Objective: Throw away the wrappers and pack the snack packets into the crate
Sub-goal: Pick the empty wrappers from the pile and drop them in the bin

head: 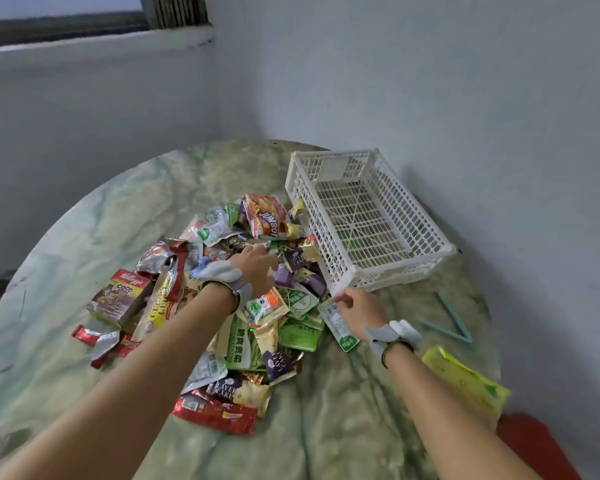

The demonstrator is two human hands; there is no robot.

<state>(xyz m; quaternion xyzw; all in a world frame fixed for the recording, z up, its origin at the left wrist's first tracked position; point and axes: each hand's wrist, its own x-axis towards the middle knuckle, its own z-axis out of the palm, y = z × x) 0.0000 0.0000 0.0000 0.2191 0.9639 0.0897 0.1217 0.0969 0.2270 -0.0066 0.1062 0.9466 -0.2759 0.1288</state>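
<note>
My left hand (pixel 255 268) rests flat, fingers loosely spread, on the heap of colourful foil snack packets (pixel 243 306) on the round green marble table (pixel 84 209). My right hand (pixel 359 311) pinches 1 white-and-green sachet (pixel 340 327) (just beside the tipped white slatted plastic crate (pixel 364 216)).
</note>
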